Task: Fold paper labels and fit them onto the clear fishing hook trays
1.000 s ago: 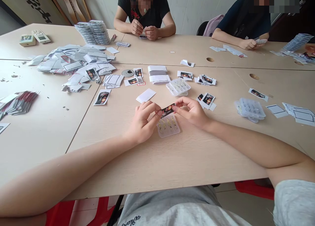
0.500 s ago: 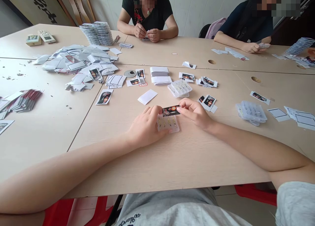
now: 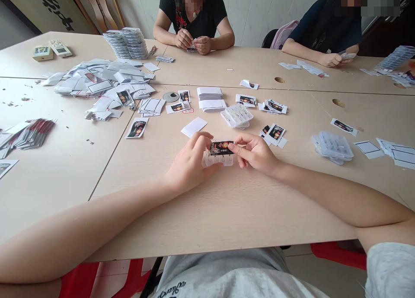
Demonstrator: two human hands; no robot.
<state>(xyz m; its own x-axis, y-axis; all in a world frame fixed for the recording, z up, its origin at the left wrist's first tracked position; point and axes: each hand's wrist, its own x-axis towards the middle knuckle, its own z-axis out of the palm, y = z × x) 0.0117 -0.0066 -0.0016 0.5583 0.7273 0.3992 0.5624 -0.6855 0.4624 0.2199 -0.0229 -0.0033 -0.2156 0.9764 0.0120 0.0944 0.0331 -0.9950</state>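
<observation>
A small clear plastic compartment box (image 3: 223, 161) with tiny hook-like pieces inside is gripped along its left side by my left hand (image 3: 188, 161). Over its upper part lies a black sticker label (image 3: 219, 149) with a red-orange burst and white print. My right hand (image 3: 257, 154) has its thumb on the label's right end, fingers closed at the box's edge. Beyond my hands is a stack of similar clear boxes (image 3: 236, 115). Printed black labels (image 3: 276, 133) lie just past my right hand, and a blank white card (image 3: 193, 127) past my left.
A big heap of white cards (image 3: 106, 79) covers the left back, beside stacked clear packs (image 3: 126, 43). A tape roll (image 3: 170, 97) and white card stacks (image 3: 211, 99) stand mid-table. More clear boxes (image 3: 332, 146) sit right. Two people work across the table.
The label has come down onto the box's upper part, and the box is tilted differently. My right thumb has moved left onto the label; my left fingers are more bent.
</observation>
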